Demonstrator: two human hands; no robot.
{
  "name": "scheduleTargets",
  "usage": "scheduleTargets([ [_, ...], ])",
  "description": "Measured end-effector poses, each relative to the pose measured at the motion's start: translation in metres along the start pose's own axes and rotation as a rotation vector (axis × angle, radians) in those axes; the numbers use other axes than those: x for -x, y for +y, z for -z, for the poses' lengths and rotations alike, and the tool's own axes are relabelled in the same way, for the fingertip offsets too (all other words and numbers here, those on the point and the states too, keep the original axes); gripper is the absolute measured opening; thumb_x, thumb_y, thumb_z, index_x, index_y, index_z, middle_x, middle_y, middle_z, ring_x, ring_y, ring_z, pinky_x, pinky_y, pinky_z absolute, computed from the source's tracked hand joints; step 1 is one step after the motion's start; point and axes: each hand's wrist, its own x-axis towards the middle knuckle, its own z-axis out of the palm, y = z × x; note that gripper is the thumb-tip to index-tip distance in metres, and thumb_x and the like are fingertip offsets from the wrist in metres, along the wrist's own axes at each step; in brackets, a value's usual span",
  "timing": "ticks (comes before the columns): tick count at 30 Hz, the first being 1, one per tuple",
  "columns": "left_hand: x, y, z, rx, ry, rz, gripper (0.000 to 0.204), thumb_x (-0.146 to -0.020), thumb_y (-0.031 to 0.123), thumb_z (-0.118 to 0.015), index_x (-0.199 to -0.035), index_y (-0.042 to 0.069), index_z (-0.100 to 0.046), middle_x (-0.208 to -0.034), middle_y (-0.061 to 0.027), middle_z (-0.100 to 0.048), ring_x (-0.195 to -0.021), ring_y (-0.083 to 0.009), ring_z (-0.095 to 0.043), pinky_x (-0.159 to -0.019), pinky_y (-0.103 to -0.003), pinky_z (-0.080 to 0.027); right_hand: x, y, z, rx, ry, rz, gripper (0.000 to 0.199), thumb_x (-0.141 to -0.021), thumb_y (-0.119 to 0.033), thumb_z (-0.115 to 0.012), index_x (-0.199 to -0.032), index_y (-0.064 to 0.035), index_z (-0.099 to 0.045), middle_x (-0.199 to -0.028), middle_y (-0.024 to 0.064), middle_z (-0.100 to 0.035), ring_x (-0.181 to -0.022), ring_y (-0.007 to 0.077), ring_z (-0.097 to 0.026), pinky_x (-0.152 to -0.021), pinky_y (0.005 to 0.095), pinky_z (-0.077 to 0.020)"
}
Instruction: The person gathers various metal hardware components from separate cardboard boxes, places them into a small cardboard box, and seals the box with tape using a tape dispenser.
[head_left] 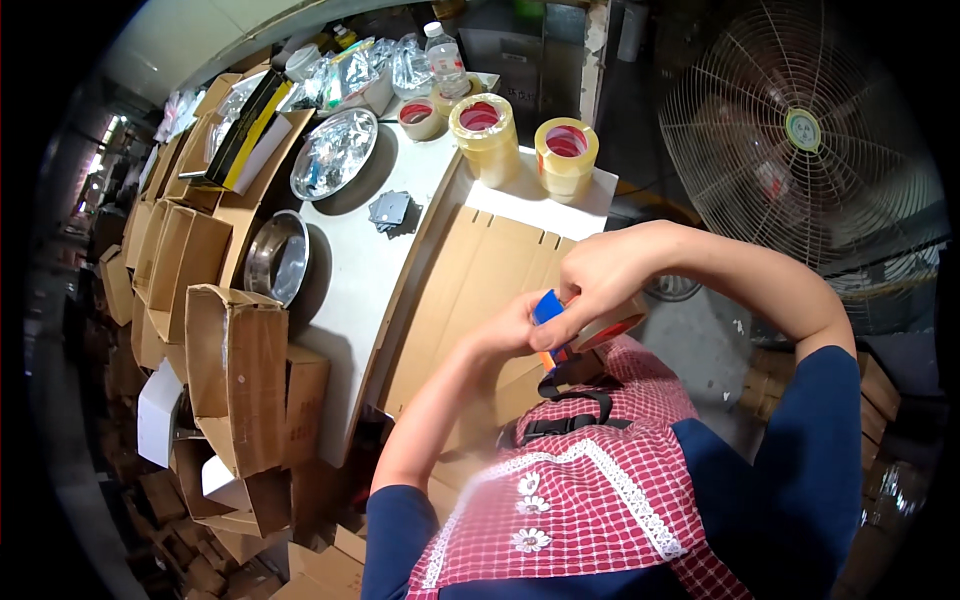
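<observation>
Close in front of my apron, both hands meet at a tape dispenser (549,307) with blue and orange parts and a dark lower part. A tape roll (618,322) with a red-edged core sits at its right end. My left hand (508,326) is closed on the dispenser's left side. From above and the right, my right hand (603,272) curls over it, thumb pointing down toward the left fingers. Some fingertips are hidden. Beneath and beyond the hands lies a flat brown cardboard sheet (470,270) with slots along its far edge.
Stacked clear tape rolls (484,140) and another stack (566,160) stand past the cardboard. Left on the white table (345,245) are two metal bowls (277,258), (335,153) and small grey pieces (390,210). Open cartons (235,375) line the left; a large fan (800,130) stands right.
</observation>
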Motion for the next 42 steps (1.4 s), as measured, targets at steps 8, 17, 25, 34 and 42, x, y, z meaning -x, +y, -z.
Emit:
scheduleTargets([
  [8, -0.006, -0.012, 0.008, -0.021, 0.034, 0.046, 0.053, -0.074, -0.001, -0.08, -0.123, 0.004, -0.061, -0.117, -0.0028, -0.064, -0.103, -0.0096, -0.06, -0.089, -0.027, -0.052, 0.007, 0.009, 0.002, -0.074, 0.068, 0.064, 0.054, -0.077, -0.048, -0.072, -0.088, 0.0045, -0.074, -0.068, 0.0122, -0.068, -0.06, 0.0205, -0.068, -0.054, 0.0303, -0.0541],
  [17, -0.009, -0.021, 0.016, 0.15, -0.036, -0.015, 0.039, -0.076, 0.008, -0.067, -0.113, 0.003, -0.06, -0.104, -0.0038, -0.062, -0.093, -0.01, -0.061, -0.08, -0.024, -0.048, 0.017, 0.037, -0.017, -0.288, 0.146, 0.014, 0.049, -0.073, -0.04, -0.077, -0.096, 0.0032, -0.076, -0.074, 0.0101, -0.07, -0.06, 0.0174, -0.067, -0.056, 0.0278, -0.0555],
  [25, -0.011, -0.021, 0.008, 0.16, 0.046, 0.039, 0.036, -0.075, 0.014, -0.058, -0.11, 0.005, -0.059, -0.083, -0.0019, -0.061, -0.077, -0.0081, -0.059, -0.067, -0.021, -0.045, 0.017, 0.039, -0.021, -0.177, 0.178, -0.028, 0.046, -0.073, -0.04, -0.077, -0.094, 0.0008, -0.077, -0.073, 0.0109, -0.071, -0.062, 0.018, -0.068, -0.057, 0.0299, -0.0562],
  [34, -0.007, -0.013, 0.013, -0.18, -0.032, -0.011, 0.036, -0.074, 0.009, -0.057, -0.11, 0.008, -0.055, -0.077, 0.0012, -0.052, -0.068, -0.0057, -0.048, -0.062, -0.021, -0.038, 0.012, 0.056, -0.034, 0.135, 0.393, 0.103, 0.064, -0.075, -0.063, -0.07, -0.082, 0.0003, -0.078, -0.067, 0.0148, -0.07, -0.06, 0.0286, -0.067, -0.06, 0.0367, -0.0531],
  [42, -0.009, 0.012, 0.002, -0.44, -0.08, 0.064, 0.052, -0.068, 0.009, -0.087, -0.111, 0.01, -0.058, -0.109, -0.0009, -0.062, -0.095, -0.0068, -0.057, -0.071, -0.021, -0.046, 0.018, 0.051, -0.024, 0.122, 0.228, 0.059, 0.057, -0.076, -0.057, -0.075, -0.09, -0.0013, -0.079, -0.072, 0.0144, -0.072, -0.067, 0.0257, -0.071, -0.062, 0.0362, -0.0545],
])
